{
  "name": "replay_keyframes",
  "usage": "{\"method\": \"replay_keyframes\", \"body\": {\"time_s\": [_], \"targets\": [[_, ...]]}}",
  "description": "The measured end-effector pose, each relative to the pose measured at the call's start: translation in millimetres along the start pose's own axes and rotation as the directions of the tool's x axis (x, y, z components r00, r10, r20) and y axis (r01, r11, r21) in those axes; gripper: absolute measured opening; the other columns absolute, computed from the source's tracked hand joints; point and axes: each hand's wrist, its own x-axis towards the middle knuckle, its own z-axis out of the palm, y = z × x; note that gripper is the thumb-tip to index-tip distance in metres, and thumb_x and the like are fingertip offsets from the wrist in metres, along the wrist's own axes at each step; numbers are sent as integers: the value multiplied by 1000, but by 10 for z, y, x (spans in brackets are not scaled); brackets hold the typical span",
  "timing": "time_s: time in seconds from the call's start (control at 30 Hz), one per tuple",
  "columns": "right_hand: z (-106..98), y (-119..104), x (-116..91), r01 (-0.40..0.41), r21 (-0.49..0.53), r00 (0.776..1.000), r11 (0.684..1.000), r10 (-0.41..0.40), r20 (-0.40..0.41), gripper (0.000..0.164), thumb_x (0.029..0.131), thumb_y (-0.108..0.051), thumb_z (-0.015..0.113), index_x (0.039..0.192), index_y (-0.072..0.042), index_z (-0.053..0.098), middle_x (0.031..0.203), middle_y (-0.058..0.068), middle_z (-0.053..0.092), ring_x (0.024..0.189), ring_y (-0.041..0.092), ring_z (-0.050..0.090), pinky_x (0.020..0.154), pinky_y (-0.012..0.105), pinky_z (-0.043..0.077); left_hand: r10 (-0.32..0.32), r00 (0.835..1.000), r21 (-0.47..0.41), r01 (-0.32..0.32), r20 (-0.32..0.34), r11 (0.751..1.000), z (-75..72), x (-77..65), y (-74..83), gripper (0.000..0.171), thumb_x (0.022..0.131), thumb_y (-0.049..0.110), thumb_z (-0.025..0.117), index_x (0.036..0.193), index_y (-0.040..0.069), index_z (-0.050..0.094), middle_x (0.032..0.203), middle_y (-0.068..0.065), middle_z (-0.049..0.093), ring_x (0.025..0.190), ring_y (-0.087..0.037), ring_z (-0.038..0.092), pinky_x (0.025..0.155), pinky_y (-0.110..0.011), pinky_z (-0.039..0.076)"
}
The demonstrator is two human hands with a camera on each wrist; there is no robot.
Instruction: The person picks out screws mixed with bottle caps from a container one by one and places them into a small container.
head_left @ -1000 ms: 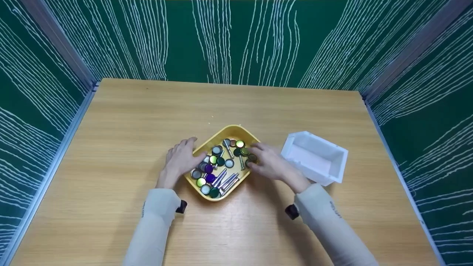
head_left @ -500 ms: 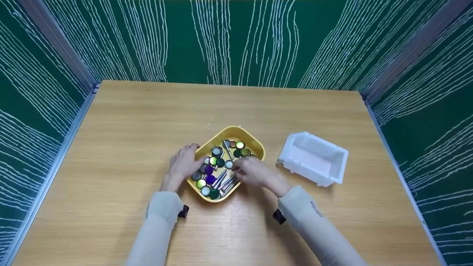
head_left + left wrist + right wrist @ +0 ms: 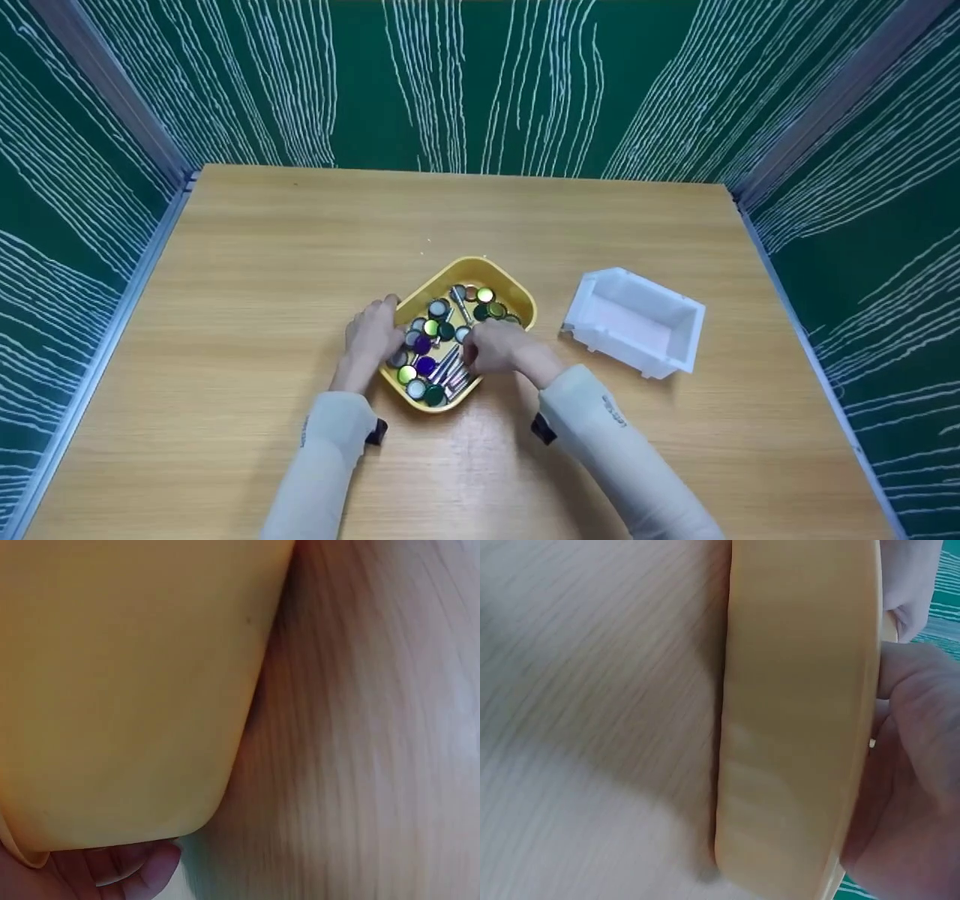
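Observation:
A yellow plastic tray (image 3: 519,291) stands on the table, holding bottle caps (image 3: 422,344) in purple, green, yellow and silver, mixed with metal screws (image 3: 448,363). My left hand (image 3: 370,334) grips its left wall. In the left wrist view those fingers (image 3: 154,874) lie against the outside of the wall (image 3: 135,690). My right hand (image 3: 497,347) reaches over the right rim, its fingers bent down by the screws. Seen from the right wrist, this hand (image 3: 922,742) is right at the rim, fingertips hidden behind the tray wall (image 3: 802,712); I cannot tell what they hold.
To the right of the yellow tray stands a white plastic bin (image 3: 619,349) with nothing visible inside. The wooden table (image 3: 300,240) is bounded by green walls (image 3: 367,82) with white wavy lines. Tiny pale specks lie behind the tray.
My right hand has moved left and inward, from the caps at the tray's right corner to the screws, and its fingers have drawn together. The left hand stays at the tray's wall.

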Motion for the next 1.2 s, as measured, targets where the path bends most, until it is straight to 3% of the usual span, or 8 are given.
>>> {"method": "replay_keyframes", "body": {"time_s": [0.27,0.43,0.6,0.73,0.83,1.0,1.2], "targets": [[5,-77,50,-58,32,994,998,55,94,12,81,-24,78,91,-17,76,95,2,74,95,24,65,87,39,53,2,1000,-9,-2,-15,1000,12,-11,-10,34,94,22,63,124,6,57,104,-17,66,91,-37,66,78,-50,56],[-4,-93,61,-23,39,982,999,15,188,7,84,-23,76,89,-17,77,95,0,75,97,22,65,91,36,52,25,999,-11,-25,-23,1000,24,-2,-4,34,96,24,62,124,5,57,106,-20,68,94,-39,67,80,-51,56],[-14,-117,64,13,13,973,1000,-16,229,6,86,-19,73,90,-15,76,95,2,73,93,21,65,88,36,53,32,999,-11,-33,-40,999,47,11,-1,31,95,23,62,121,6,61,109,-20,70,94,-39,68,77,-51,56],[-14,-118,54,80,20,979,997,-83,189,7,87,-12,72,90,-14,76,92,2,74,90,20,66,84,34,55,20,999,-24,-21,-40,999,54,9,-2,28,95,24,62,117,8,62,110,-19,71,92,-38,68,75,-51,57],[-2,-90,42,164,29,982,986,-166,95,10,83,-6,72,87,-13,77,89,2,75,87,20,67,82,31,55,16,999,-30,-17,-46,999,53,5,-15,26,94,22,62,116,8,63,108,-18,71,90,-38,69,74,-50,57],[-12,-38,5,257,-3,966,966,-257,-19,13,79,0,70,86,-10,76,89,5,76,87,23,69,81,31,57,10,999,-43,-12,-49,999,44,-8,-52,22,94,20,61,114,10,65,102,-16,72,83,-35,68,71,-48,56],[-78,-72,-11,177,-61,980,982,-170,106,12,84,-7,71,92,-12,79,96,5,76,96,25,69,87,33,56,40,997,-49,-43,-62,998,58,1,-44,17,94,18,60,108,10,64,95,-15,71,77,-33,67,67,-46,56]]}}
